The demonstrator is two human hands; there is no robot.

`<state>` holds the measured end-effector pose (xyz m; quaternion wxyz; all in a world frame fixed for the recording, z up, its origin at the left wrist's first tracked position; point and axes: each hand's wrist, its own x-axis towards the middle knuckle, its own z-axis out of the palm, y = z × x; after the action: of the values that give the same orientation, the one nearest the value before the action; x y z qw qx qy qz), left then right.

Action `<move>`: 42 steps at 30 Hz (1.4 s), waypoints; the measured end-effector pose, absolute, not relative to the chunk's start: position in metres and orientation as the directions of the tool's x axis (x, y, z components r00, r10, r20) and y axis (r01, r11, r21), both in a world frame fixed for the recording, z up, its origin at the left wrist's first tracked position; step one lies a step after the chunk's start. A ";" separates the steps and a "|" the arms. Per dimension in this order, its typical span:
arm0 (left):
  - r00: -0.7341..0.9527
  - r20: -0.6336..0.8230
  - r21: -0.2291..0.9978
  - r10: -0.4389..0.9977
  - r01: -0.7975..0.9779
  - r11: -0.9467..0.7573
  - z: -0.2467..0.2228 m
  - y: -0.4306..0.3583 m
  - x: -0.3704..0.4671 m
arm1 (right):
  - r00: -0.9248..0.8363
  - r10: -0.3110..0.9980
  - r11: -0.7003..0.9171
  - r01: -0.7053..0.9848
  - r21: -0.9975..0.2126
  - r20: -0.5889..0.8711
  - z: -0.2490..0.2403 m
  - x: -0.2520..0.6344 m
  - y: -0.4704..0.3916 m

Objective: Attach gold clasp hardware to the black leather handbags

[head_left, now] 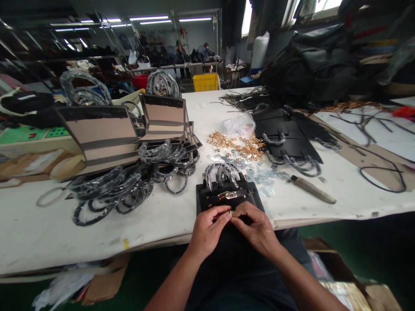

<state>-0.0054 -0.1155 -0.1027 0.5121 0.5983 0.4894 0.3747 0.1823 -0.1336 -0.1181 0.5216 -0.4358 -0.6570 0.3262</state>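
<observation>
A black handbag (204,196) with plastic-wrapped handles (223,172) and a gold clasp (229,195) lies at the front edge of the white table. Over its lower part my left hand (209,226) and my right hand (254,224) meet, fingertips nearly touching. Both hands pinch a small gold metal piece (230,213) between thumbs and fingers. Beyond the bag lie gold metal fittings (251,147) and thin silver plates (264,177). A knife-like tool with a grey-brown handle (314,190) rests to the right.
Unfinished bag panels (103,134) with wrapped handles (110,185) are stacked at left. More black bag pieces (288,138) lie at right, near dark cords (382,172). A clear plastic bag (239,125) sits behind the fittings. A yellow crate (206,82) stands beyond the table.
</observation>
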 end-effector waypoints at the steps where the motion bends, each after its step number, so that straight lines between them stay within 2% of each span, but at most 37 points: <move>1: 0.236 -0.050 0.981 0.971 0.192 0.004 -0.104 -0.115 -0.005 | -0.073 0.925 0.380 0.237 -0.894 0.374 -0.116 0.184 -0.133; 7: 0.221 -0.016 0.989 0.975 0.145 -0.017 -0.109 -0.117 -0.005 | -0.129 0.969 0.238 0.244 -0.940 0.212 -0.106 0.193 -0.130; 12: 0.219 0.004 0.973 0.976 0.225 -0.055 -0.109 -0.117 -0.006 | -0.130 0.961 0.272 0.276 -0.922 0.245 -0.112 0.188 -0.127; 18: 0.196 0.027 0.973 0.980 0.222 -0.071 -0.112 -0.117 -0.001 | -0.072 0.943 0.330 0.353 -0.876 0.326 -0.110 0.177 -0.131; 22: 0.167 0.077 0.964 0.983 0.237 -0.116 -0.114 -0.121 0.002 | -0.035 0.952 0.293 0.376 -0.879 0.303 -0.108 0.174 -0.132; 26: 0.155 0.143 0.966 0.977 0.192 -0.171 -0.114 -0.121 0.001 | -0.039 0.958 0.282 0.314 -0.907 0.284 -0.108 0.179 -0.131; 29: 0.126 0.204 0.963 0.971 0.155 -0.222 -0.113 -0.118 -0.001 | -0.119 0.948 0.317 0.266 -0.910 0.296 -0.104 0.185 -0.131; 32: 0.154 0.194 0.965 0.969 0.149 -0.217 -0.111 -0.116 -0.002 | -0.198 0.943 0.313 0.248 -0.917 0.268 -0.100 0.188 -0.131; 35: 0.216 0.176 0.965 0.960 0.155 -0.212 -0.109 -0.120 -0.002 | -0.184 0.959 0.250 0.195 -0.948 0.215 -0.101 0.189 -0.131; 37: 0.173 0.214 0.945 0.962 0.212 -0.248 -0.111 -0.124 -0.004 | -0.117 0.980 0.179 0.153 -0.972 0.162 -0.105 0.188 -0.131; 39: 0.037 0.311 0.883 0.950 0.360 -0.303 -0.115 -0.127 -0.007 | -0.060 0.988 0.153 0.151 -0.977 0.146 -0.109 0.187 -0.131; 42: -0.147 0.433 0.760 0.890 0.591 -0.272 -0.124 -0.127 -0.017 | -0.072 0.970 0.241 0.260 -0.935 0.231 -0.112 0.185 -0.132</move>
<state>-0.0173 -0.1269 -0.1243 0.1546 0.6345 0.5832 0.4830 0.1846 -0.1317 -0.1124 0.4744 -0.4891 -0.6290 0.3744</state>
